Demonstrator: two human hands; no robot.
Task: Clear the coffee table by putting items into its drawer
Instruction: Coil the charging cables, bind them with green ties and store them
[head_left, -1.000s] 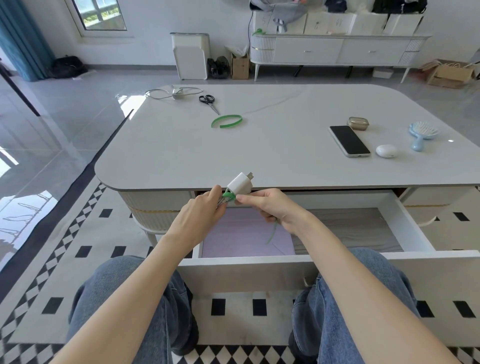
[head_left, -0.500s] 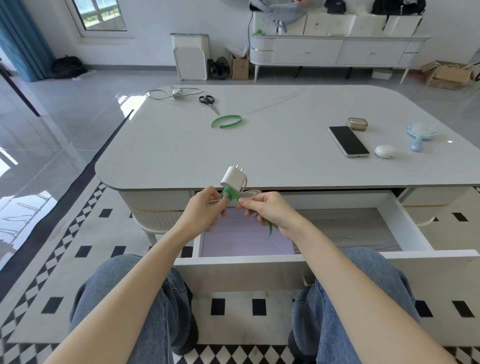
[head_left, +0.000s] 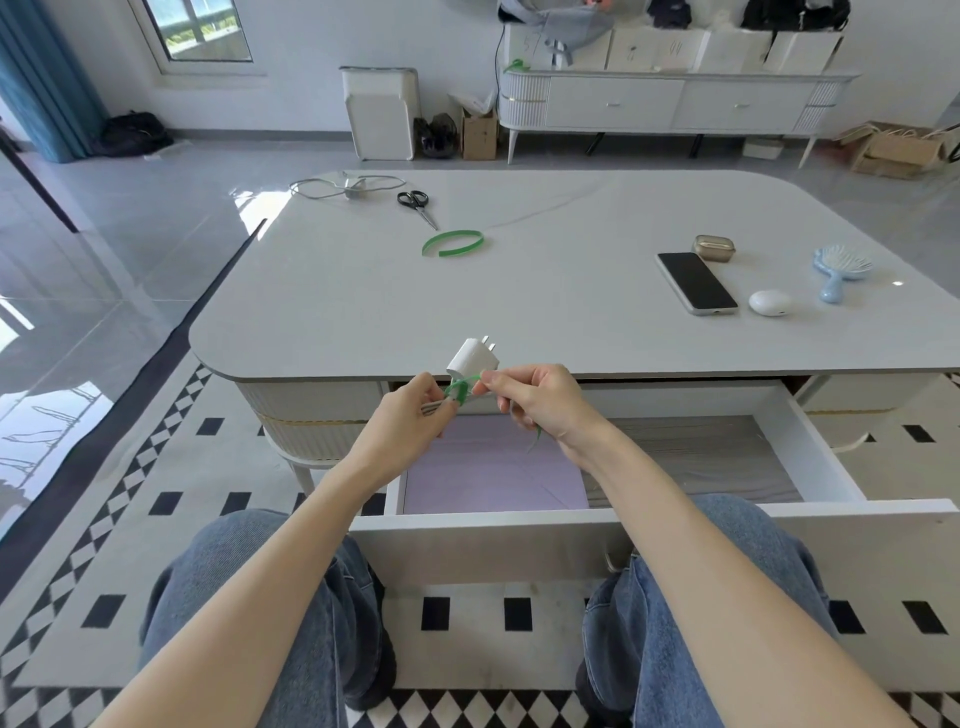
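L hand (head_left: 410, 415) grips charger (head_left: 472, 358), R hand (head_left: 537, 402) pinches green tie (head_left: 460, 388), over open drawer (head_left: 823, 452)

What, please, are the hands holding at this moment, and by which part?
The left hand pinches the coiled cable; the right hand pinches the green tie looped round it, just below the charger.

Left hand (head_left: 410, 422), right hand (head_left: 536, 402); pinch grips

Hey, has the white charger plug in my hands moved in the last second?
Yes, slightly: the charger plug has risen and shifted left against the coffee table front edge, prongs now tipped more upward.
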